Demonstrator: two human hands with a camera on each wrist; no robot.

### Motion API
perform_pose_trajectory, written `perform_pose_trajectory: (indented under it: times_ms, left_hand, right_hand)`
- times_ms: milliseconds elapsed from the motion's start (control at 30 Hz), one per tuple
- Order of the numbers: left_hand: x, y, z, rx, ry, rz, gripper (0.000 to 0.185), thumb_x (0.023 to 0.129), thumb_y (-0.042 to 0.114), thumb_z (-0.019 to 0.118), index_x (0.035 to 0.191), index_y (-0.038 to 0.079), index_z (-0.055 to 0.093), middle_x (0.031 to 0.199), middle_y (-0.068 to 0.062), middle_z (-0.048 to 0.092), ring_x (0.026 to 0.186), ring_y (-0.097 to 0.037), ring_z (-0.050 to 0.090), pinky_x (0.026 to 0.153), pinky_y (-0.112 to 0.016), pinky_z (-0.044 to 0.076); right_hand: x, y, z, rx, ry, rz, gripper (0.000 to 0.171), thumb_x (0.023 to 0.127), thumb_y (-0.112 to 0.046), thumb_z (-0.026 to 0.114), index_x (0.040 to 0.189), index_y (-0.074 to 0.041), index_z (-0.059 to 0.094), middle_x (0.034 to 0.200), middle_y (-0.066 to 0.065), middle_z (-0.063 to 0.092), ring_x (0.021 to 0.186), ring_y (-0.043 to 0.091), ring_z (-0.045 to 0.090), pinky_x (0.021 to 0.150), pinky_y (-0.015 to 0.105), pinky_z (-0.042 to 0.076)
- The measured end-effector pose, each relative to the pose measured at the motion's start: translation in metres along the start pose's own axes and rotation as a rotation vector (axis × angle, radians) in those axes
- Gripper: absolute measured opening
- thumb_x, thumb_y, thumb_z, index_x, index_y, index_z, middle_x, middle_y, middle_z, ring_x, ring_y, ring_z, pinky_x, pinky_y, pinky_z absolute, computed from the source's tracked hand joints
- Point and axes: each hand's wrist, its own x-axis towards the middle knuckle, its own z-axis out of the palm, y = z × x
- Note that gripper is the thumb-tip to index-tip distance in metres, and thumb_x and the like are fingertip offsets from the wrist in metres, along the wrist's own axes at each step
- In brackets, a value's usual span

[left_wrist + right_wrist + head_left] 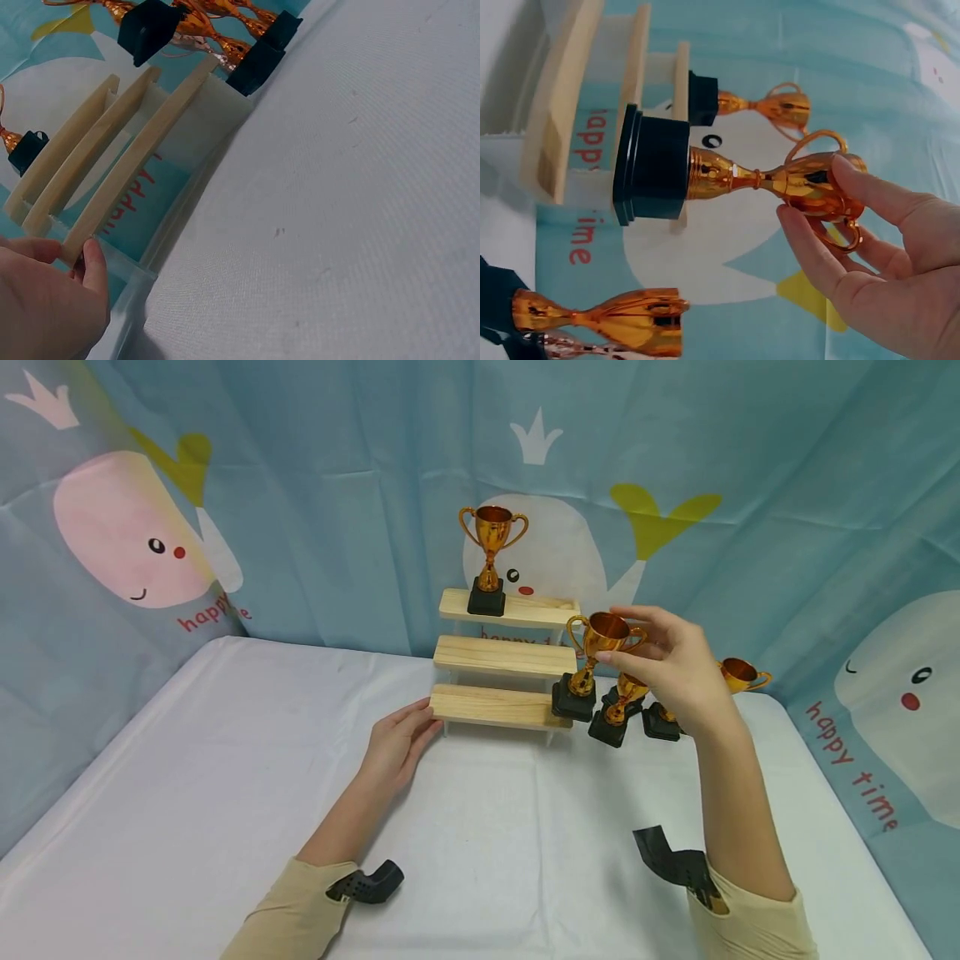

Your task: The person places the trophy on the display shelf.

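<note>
A three-tier wooden display stand (498, 706) with pale plank steps stands at the back of the table. My left hand (393, 750) pinches the left end of its lowest plank between thumb and fingers, as the left wrist view shows. My right hand (675, 668) holds a small gold trophy cup (735, 178) by its bowl, fingers and thumb on opposite sides. In the head view, that trophy's black base is in front of the right end of the lower planks, upright with a slight tilt. Another gold trophy (491, 547) stands on the left of the top plank.
Several more trophies (618, 718) stand on the table right of the stand, partly hidden by my right hand and the held trophy. A white cloth (480, 843) covers the table. Behind hangs a blue curtain (337, 527) with printed whales.
</note>
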Motion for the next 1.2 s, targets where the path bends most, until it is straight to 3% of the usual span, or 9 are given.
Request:
perform_pose_trajectory:
  times_ms: [300, 500, 667, 800, 867, 1000, 1200]
  left_hand:
    - [-0.001, 0.0, -0.001, 0.0, -0.002, -0.001, 0.047, 0.11, 0.007, 0.054, 0.156, -0.002, 0.046, 0.158, -0.017, 0.047, 0.136, -0.02, 0.055, 0.104, -0.017, 0.056]
    - [-0.001, 0.001, -0.001, -0.002, -0.005, 0.001, 0.047, 0.11, 0.006, 0.054, 0.155, -0.002, 0.046, 0.157, -0.018, 0.047, 0.136, -0.021, 0.055, 0.104, -0.017, 0.056]
    - [-0.002, 0.001, 0.001, 0.0, -0.007, 0.004, 0.047, 0.11, 0.006, 0.054, 0.155, -0.003, 0.046, 0.157, -0.018, 0.047, 0.136, -0.021, 0.055, 0.104, -0.017, 0.056]
    - [-0.002, 0.001, 0.001, -0.001, -0.004, 0.005, 0.047, 0.11, 0.006, 0.054, 0.155, -0.003, 0.046, 0.157, -0.018, 0.047, 0.136, -0.021, 0.055, 0.104, -0.017, 0.056]
    - [-0.002, 0.001, 0.001, -0.002, -0.002, 0.004, 0.047, 0.11, 0.006, 0.054, 0.155, -0.003, 0.045, 0.157, -0.018, 0.047, 0.136, -0.021, 0.055, 0.104, -0.017, 0.056]
    - [-0.001, 0.001, 0.0, -0.003, -0.001, 0.005, 0.047, 0.11, 0.006, 0.054, 0.156, -0.003, 0.046, 0.157, -0.018, 0.047, 0.136, -0.021, 0.055, 0.104, -0.017, 0.056]
    - [-0.001, 0.0, 0.0, 0.004, -0.013, 0.012, 0.047, 0.11, 0.005, 0.053, 0.156, -0.003, 0.046, 0.157, -0.018, 0.046, 0.136, -0.021, 0.054, 0.105, -0.017, 0.056]
  right_hand:
    - [0.022, -0.018, 0.001, -0.039, -0.014, 0.035, 0.063, 0.099, -0.025, 0.078, 0.156, -0.022, 0.053, 0.153, 0.007, 0.055, 0.111, 0.015, 0.067, 0.082, 0.026, 0.053]
    - [0.032, -0.026, 0.0, -0.016, -0.017, 0.038, 0.06, 0.1, -0.024, 0.077, 0.155, -0.022, 0.054, 0.155, 0.004, 0.053, 0.11, 0.017, 0.064, 0.057, 0.024, 0.038]
    - [0.043, -0.034, -0.002, 0.001, -0.018, 0.029, 0.064, 0.099, -0.023, 0.078, 0.157, -0.021, 0.051, 0.158, 0.005, 0.052, 0.129, 0.024, 0.061, 0.071, 0.024, 0.048]
    - [0.053, -0.04, -0.004, 0.009, -0.017, 0.014, 0.066, 0.099, -0.024, 0.078, 0.158, -0.021, 0.05, 0.16, 0.006, 0.051, 0.135, 0.029, 0.056, 0.099, 0.045, 0.053]
    - [0.058, -0.043, -0.004, 0.01, -0.015, 0.002, 0.066, 0.098, -0.023, 0.078, 0.158, -0.021, 0.05, 0.159, 0.007, 0.053, 0.135, 0.03, 0.056, 0.113, 0.054, 0.045]
    - [0.068, -0.048, -0.005, 0.008, -0.018, -0.011, 0.065, 0.098, -0.022, 0.078, 0.158, -0.02, 0.051, 0.158, 0.007, 0.053, 0.138, 0.029, 0.052, 0.115, 0.057, 0.043]
    - [0.085, -0.054, -0.004, 0.018, -0.02, -0.012, 0.064, 0.099, -0.02, 0.076, 0.158, -0.02, 0.05, 0.161, 0.006, 0.049, 0.129, 0.026, 0.054, 0.108, 0.048, 0.049]
